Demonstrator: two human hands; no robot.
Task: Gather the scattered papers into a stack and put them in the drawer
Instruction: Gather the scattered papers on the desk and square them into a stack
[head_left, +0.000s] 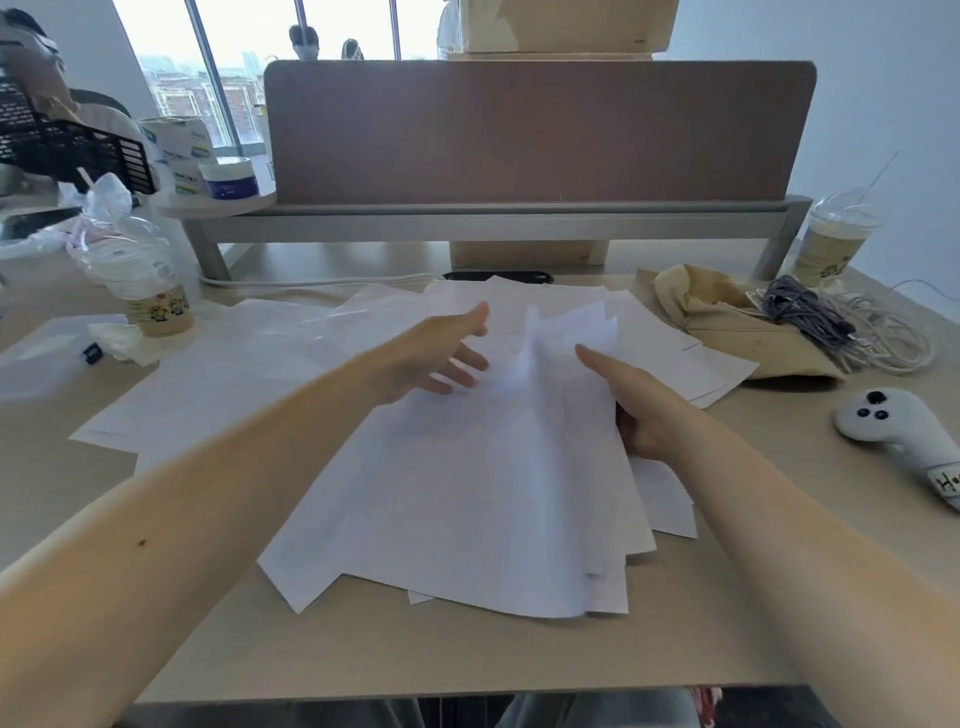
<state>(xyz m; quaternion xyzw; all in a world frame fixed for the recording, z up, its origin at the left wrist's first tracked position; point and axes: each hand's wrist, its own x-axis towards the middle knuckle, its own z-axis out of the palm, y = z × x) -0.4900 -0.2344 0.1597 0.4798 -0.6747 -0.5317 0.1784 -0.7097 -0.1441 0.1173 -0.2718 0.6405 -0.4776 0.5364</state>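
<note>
Several white papers (467, 499) lie overlapped and askew in the middle of the desk (467, 654). More sheets (208, 384) spread to the left and others (670, 343) fan out at the back right. My right hand (644, 410) grips the right edge of a lifted, blurred sheet (566, 353), thumb on top. My left hand (436, 353) hovers over the papers just left of that sheet, fingers spread, holding nothing. No drawer is in view.
A plastic cup (145, 275) and wrappers stand at the left, another cup (836, 234) at the back right. A tan cloth bag (727, 322), coiled cables (831, 317) and a white controller (898, 436) lie right. A divider panel (535, 130) closes the back.
</note>
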